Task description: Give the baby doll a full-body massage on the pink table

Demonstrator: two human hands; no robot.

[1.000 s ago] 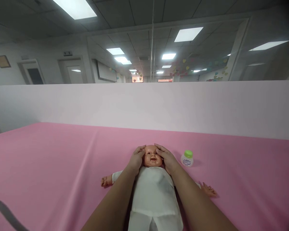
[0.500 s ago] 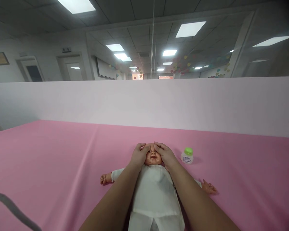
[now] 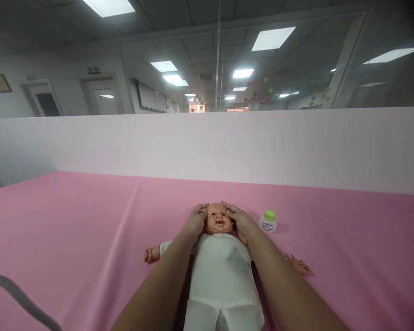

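Observation:
A baby doll in white clothes lies on its back on the pink surface, its arms spread to the sides. Its face is uncovered between my two hands. My left hand cups the left side of the doll's head, with the thumb near the temple. On the opposite side my right hand holds the head, fingers reaching up beside the forehead and thumb at the temple. Parts of both hands' fingers are hidden behind the head. To the right of my right hand stands a small clear bottle with a green cap.
Pink padded sheeting with a fold at the left covers the surface. A white low wall runs along the back, with glass above it. A grey strap lies at the lower left.
Both thumbs have slid outward from the middle of the doll's forehead and eyes to the sides of its head, uncovering the face. The doll and bottle stay in place.

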